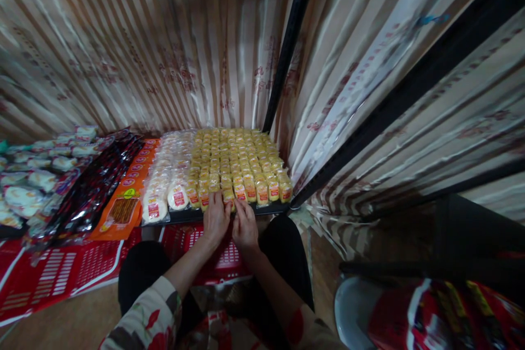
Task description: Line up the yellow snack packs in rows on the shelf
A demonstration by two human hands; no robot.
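Note:
Rows of small yellow snacks in clear wrappers (235, 156), with red and white labels, fill the right part of a dark shelf (262, 209). At the front row, my left hand (216, 220) and my right hand (245, 227) come close together. Their fingertips are closed around one yellow wrapped snack (228, 196), which sits low between its neighbours. My fingers cover its lower part. Just left of the yellow rows lie white round wrapped cakes (178, 194) with red labels, also lined up front to back.
An orange snack packet (123, 205), dark shiny packets (96, 180) and white wrapped items (36, 178) lie further left. Red plastic baskets (65, 273) stand below. A patterned curtain (197, 44) hangs behind, crossed by dark metal posts (289, 44). Red packages (410, 311) lie at lower right.

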